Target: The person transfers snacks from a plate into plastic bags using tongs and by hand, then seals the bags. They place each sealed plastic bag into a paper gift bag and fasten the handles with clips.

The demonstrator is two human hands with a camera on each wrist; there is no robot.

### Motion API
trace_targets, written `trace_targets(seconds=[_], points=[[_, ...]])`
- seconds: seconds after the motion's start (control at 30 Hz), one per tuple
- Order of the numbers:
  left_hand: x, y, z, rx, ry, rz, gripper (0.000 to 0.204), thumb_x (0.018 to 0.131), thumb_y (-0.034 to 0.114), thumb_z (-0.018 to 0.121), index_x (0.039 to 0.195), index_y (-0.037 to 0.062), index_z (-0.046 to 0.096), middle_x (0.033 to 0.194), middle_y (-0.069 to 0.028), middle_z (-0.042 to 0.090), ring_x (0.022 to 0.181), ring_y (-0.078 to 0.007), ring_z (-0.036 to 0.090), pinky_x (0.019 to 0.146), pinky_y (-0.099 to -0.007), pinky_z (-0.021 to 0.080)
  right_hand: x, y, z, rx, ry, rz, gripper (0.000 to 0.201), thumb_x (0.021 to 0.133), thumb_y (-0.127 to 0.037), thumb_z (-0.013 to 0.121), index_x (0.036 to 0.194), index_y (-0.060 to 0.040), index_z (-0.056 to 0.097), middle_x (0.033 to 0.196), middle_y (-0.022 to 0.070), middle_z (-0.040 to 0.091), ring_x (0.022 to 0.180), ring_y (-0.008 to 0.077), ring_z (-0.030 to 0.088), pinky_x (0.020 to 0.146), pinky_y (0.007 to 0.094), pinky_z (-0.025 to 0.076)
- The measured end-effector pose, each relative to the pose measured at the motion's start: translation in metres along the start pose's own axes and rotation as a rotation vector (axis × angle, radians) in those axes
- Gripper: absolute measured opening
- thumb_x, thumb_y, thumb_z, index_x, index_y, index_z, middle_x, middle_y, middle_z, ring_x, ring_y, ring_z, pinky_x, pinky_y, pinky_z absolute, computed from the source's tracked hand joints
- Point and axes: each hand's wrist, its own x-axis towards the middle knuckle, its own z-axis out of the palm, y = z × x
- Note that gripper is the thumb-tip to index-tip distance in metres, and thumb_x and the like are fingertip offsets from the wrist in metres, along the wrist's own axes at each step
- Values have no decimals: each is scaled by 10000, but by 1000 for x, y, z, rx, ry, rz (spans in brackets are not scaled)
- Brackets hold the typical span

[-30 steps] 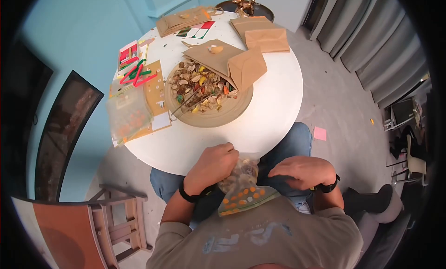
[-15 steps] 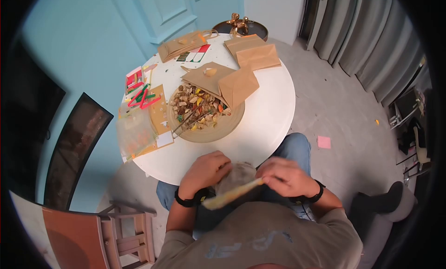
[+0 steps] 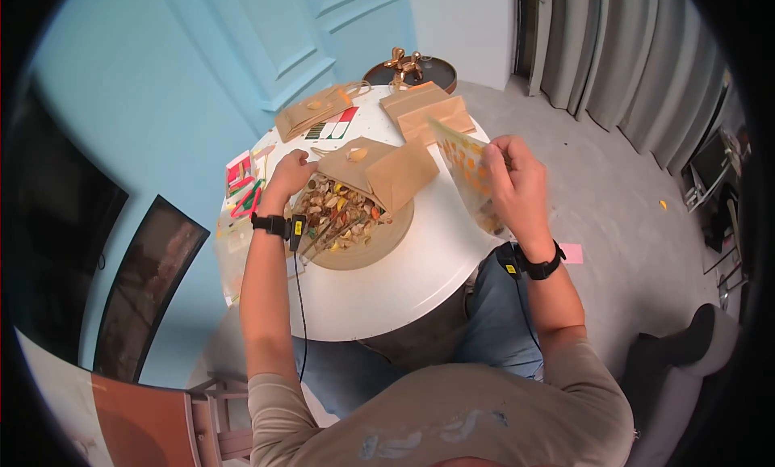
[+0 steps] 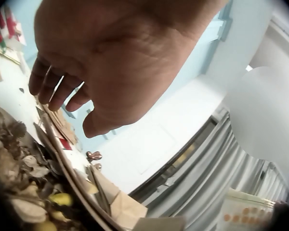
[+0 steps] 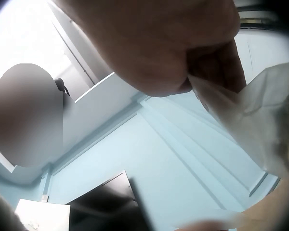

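Note:
Pinched in my right hand (image 3: 518,184) is the top of a clear bag (image 3: 466,162) with orange dots, hanging at the table's right edge with some dried pieces low in it. The right wrist view shows my right hand (image 5: 183,53) curled on the bag's film (image 5: 260,115). My left hand (image 3: 289,176) is over the left rim of the round plate (image 3: 375,257), near the dried flower pieces (image 3: 347,213). In the left wrist view the left hand (image 4: 106,62) has loosely bent fingers and nothing in them, above the pieces (image 4: 31,183).
A brown paper bag (image 3: 404,176) lies across the plate, with tongs (image 3: 319,239) beside it. More paper bags (image 3: 315,112) (image 3: 424,112) are at the back of the white table (image 3: 436,253). Red and green strips (image 3: 246,199) lie at the left, and a pink note (image 3: 571,253) on the floor.
The right hand has lifted the clear bag from the lap up to the table's right side. My left hand has left the bag and moved forward and left, over the plate's edge.

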Motion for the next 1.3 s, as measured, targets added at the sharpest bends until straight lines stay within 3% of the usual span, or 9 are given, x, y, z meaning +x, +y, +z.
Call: trace_targets(seconds=[0.2, 0.63, 0.73, 0.8, 0.83, 0.87, 0.93, 1.03, 1.3], points=[[52, -41, 48, -232, -77, -188, 643, 876, 354, 881, 1338, -76, 760, 1221, -270, 821, 1133, -365, 802, 983, -430, 619, -1, 42, 16, -31, 37, 108, 192, 1117, -143, 665, 1066, 41, 685, 801, 194, 736, 668, 265, 719, 665, 392, 555], [59, -1, 44, -355, -85, -157, 359, 765, 68, 873, 1099, -19, 775, 994, -102, 784, 903, -227, 743, 815, -368, 597, -64, 69, 48, 339, -168, 367, 164, 1108, -132, 703, 1092, 6, 616, 883, 110, 812, 840, 159, 791, 780, 323, 607], [56, 12, 40, -305, -89, -138, 282, 839, 29, 819, 1104, -36, 746, 1011, -87, 763, 909, -195, 717, 828, -331, 574, -86, 70, 45, 317, -264, 353, 232, 1080, -187, 751, 1141, 18, 659, 998, 144, 817, 926, 195, 796, 840, 351, 613], [52, 19, 35, -349, -93, -139, 277, 843, 25, 813, 1105, -32, 744, 1004, -81, 758, 914, -189, 711, 828, -331, 570, -99, 68, 35, 173, -331, 85, 340, 1029, -227, 805, 1220, 29, 688, 1136, 176, 799, 1047, 253, 788, 891, 380, 611], [50, 22, 31, -393, -95, -138, 271, 848, 20, 807, 1107, -28, 741, 997, -75, 752, 920, -182, 706, 827, -330, 566, -104, 66, 25, 148, -440, 77, 459, 979, -270, 847, 1312, 14, 705, 1354, 212, 735, 1280, 331, 710, 1054, 456, 569], [48, 24, 29, -393, -95, -139, 271, 848, 20, 807, 1107, -28, 741, 997, -75, 752, 920, -182, 706, 827, -330, 566, -106, 63, 17, 148, -441, 78, 459, 979, -270, 847, 1312, 14, 705, 1354, 212, 735, 1280, 331, 710, 1054, 456, 569], [47, 28, 27, -358, -65, -107, 272, 874, 47, 806, 1129, -19, 736, 990, -63, 742, 921, -173, 695, 827, -324, 558, -109, 56, 5, -96, -494, -316, 537, 957, -292, 862, 1387, -13, 701, 1506, 219, 654, 1438, 365, 599, 1189, 538, 481], [47, 33, 25, -441, -97, -63, 290, 905, 80, 800, 1171, -15, 735, 1001, -57, 737, 924, -166, 688, 837, -316, 550, -124, 67, 1, -314, -593, -315, 598, 959, -307, 860, 1458, -34, 677, 1569, 218, 590, 1525, 389, 502, 1273, 598, 379], [25, 67, 5, -483, -254, 24, 382, 910, -10, 707, 1291, -31, 725, 997, -15, 702, 912, -97, 648, 830, -266, 538, -113, 71, 12, -378, -609, -193, 616, 913, -163, 834, 1503, -80, 677, 1597, 180, 582, 1530, 399, 491, 1264, 551, 387]])
